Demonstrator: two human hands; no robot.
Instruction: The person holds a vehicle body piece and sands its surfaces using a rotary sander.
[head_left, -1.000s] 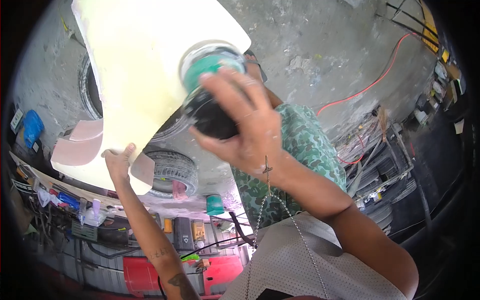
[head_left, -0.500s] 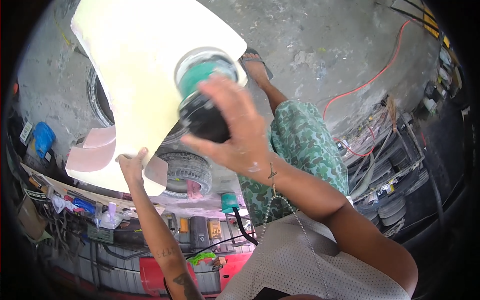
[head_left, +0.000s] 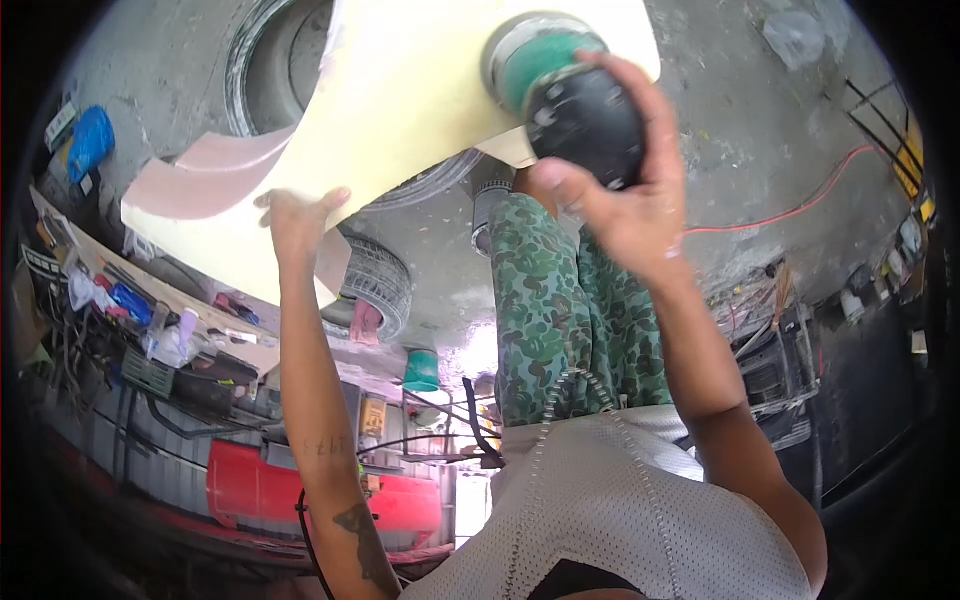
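Observation:
A large pale yellow car body panel (head_left: 400, 130) with a curved cut-out and pinkish patches spreads across the upper left. My left hand (head_left: 300, 220) is closed on its near edge, thumb on the upper face, other fingers partly hidden. In my right hand (head_left: 640, 200) is a round power sander (head_left: 585, 120), black on top with a green body. My fingers wrap its black head from the right, and its round pad lies against the panel near the far right edge. The pad's underside is hidden.
Tyres (head_left: 375, 285) lie on the concrete floor beneath and beside the panel. A green bucket (head_left: 421, 370) stands nearer me. Cluttered shelving (head_left: 180, 320) and a red car part (head_left: 330, 490) are at the left. An orange-red hose (head_left: 800, 210) crosses the floor at right.
The view has shifted. My right hand and the sander have moved right and farther away along the panel. My left hand keeps its hold on the edge.

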